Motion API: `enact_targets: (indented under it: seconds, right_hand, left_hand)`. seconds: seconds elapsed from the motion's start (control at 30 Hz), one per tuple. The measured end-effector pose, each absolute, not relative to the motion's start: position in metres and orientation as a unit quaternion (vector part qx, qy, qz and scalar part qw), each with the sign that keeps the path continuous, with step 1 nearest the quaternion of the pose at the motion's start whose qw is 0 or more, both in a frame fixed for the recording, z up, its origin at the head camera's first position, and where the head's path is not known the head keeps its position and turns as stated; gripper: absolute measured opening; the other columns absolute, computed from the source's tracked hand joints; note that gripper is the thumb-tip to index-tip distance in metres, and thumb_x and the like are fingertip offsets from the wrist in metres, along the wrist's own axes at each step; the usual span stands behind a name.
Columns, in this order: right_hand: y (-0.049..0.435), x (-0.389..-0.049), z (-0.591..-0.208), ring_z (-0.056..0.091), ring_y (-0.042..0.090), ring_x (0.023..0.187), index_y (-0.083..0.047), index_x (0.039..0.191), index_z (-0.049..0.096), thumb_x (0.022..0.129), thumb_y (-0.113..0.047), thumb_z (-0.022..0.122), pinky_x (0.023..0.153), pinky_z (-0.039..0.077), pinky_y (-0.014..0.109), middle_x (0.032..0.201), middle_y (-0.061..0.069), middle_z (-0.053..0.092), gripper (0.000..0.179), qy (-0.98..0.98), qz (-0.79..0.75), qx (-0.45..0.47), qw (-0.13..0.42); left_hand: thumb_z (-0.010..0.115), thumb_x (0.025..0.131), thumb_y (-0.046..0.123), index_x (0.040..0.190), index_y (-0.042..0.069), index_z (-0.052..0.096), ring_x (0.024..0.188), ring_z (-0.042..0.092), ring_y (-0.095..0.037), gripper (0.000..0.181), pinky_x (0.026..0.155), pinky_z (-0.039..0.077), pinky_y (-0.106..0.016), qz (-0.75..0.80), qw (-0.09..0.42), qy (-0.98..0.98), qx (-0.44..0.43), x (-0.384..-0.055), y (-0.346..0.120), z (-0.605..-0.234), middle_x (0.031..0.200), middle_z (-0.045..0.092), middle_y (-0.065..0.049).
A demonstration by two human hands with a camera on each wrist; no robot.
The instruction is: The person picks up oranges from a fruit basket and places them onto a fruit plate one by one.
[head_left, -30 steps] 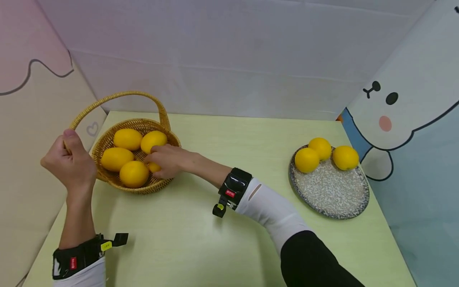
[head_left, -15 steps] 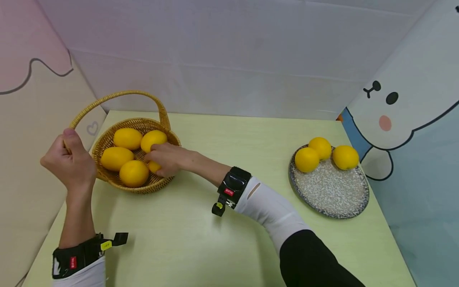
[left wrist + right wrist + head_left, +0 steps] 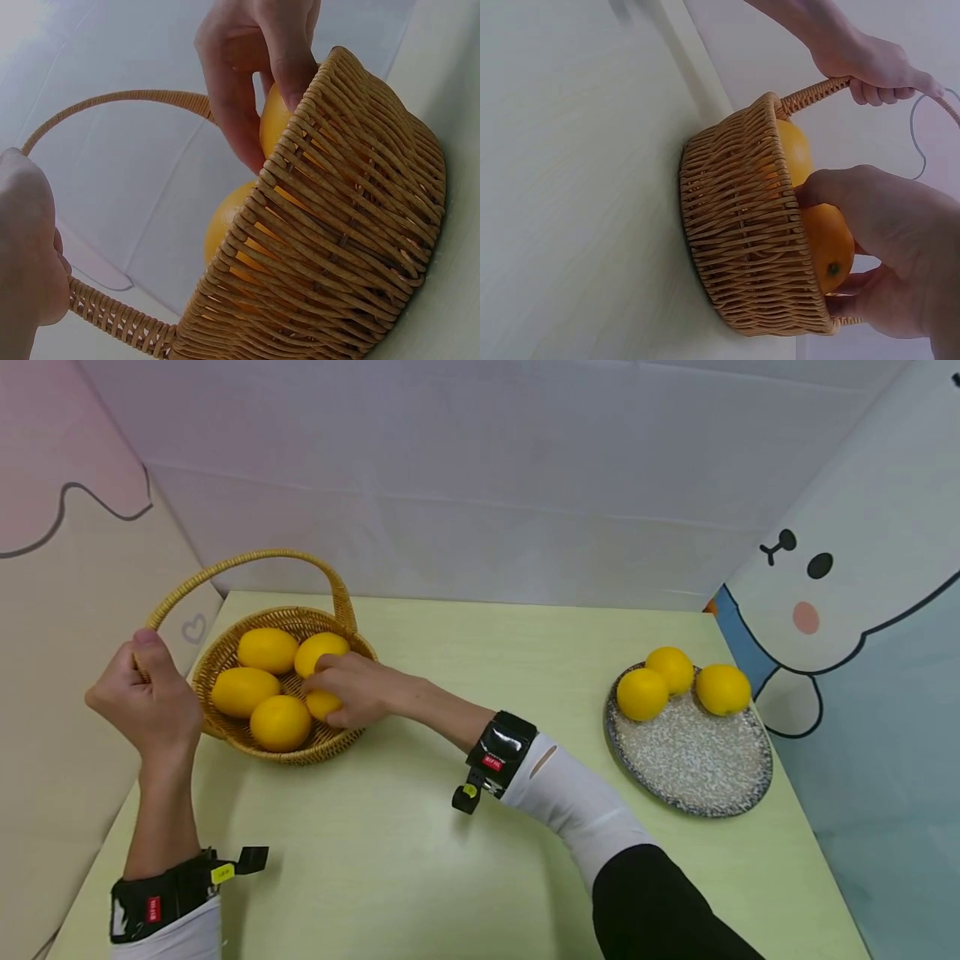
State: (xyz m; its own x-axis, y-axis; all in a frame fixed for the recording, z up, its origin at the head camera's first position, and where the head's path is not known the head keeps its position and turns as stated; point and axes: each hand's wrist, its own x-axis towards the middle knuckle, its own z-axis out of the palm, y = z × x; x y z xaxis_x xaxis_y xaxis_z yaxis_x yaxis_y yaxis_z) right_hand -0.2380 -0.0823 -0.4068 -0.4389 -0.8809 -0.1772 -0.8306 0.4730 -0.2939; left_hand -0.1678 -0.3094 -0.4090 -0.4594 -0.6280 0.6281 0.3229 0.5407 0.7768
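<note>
A wicker basket (image 3: 739, 217) stands at the left of the table with several yellow-orange oranges (image 3: 281, 723) in it. My left hand (image 3: 153, 702) grips its arched handle (image 3: 255, 557) on the near left side. Inside the basket's right part, my right hand (image 3: 354, 689) holds one orange (image 3: 829, 247), fingers and thumb around its sides; a small green stem end shows in the right wrist view. The left wrist view has this hand (image 3: 262, 60) just over the rim, with part of its orange (image 3: 275, 124) behind the wickerwork.
A speckled grey plate (image 3: 693, 768) sits at the table's right, carrying three oranges (image 3: 670, 670) along its far side. Fabric walls (image 3: 480, 485) close off the back and both sides of the pale table (image 3: 450, 877).
My right hand has shifted slightly up and to the right, and a little more of its orange shows. My left hand and the basket look unmoved.
</note>
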Motion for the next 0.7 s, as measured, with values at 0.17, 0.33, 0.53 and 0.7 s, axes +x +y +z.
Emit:
enact_targets:
  seconds: [0.17, 0.33, 0.53, 0.7]
  right_hand:
    - [-0.074, -0.239, -0.403, 0.057, 0.025, 0.148, -0.015, 0.163, 0.059, 0.112, -0.027, 0.066, 0.123, 0.046, 0.037, 0.169, 0.011, 0.054, 0.053, 0.849, -0.12, -0.493, 0.149]
    - [-0.066, -0.238, -0.401, 0.054, 0.026, 0.152, -0.015, 0.162, 0.06, 0.111, -0.03, 0.068, 0.128, 0.042, 0.039, 0.169, 0.011, 0.054, 0.053, 0.851, -0.163, -0.483, 0.128]
    - [-0.058, -0.235, -0.4, 0.052, 0.028, 0.155, -0.017, 0.16, 0.061, 0.11, -0.032, 0.07, 0.131, 0.04, 0.04, 0.17, 0.012, 0.052, 0.053, 0.847, -0.213, -0.48, 0.087]
    - [-0.052, -0.232, -0.398, 0.054, 0.027, 0.153, -0.015, 0.158, 0.064, 0.109, -0.032, 0.072, 0.131, 0.039, 0.034, 0.166, 0.011, 0.055, 0.052, 0.835, -0.247, -0.49, 0.036]
  left_hand:
    - [0.063, 0.109, 0.043, 0.056, 0.023, 0.033, 0.053, 0.014, 0.002, 0.064, 0.057, 0.005, -0.024, -0.461, 0.512, -0.717, 0.109, -0.173, -0.318, -0.419, 0.057, 0.024, 0.019]
    - [0.065, 0.109, 0.046, 0.057, 0.029, 0.035, 0.053, 0.015, 0.001, 0.063, 0.057, 0.005, -0.024, -0.464, 0.512, -0.715, 0.109, -0.173, -0.32, -0.42, 0.057, 0.025, 0.018]
    - [0.064, 0.109, 0.046, 0.059, 0.037, 0.034, 0.053, 0.014, 0.002, 0.059, 0.057, 0.005, -0.024, -0.469, 0.511, -0.712, 0.11, -0.17, -0.314, -0.414, 0.058, 0.025, 0.019]
    - [0.061, 0.11, 0.039, 0.059, 0.037, 0.034, 0.053, 0.014, 0.003, 0.057, 0.057, 0.005, -0.024, -0.468, 0.507, -0.715, 0.112, -0.166, -0.308, -0.408, 0.058, 0.025, 0.021]
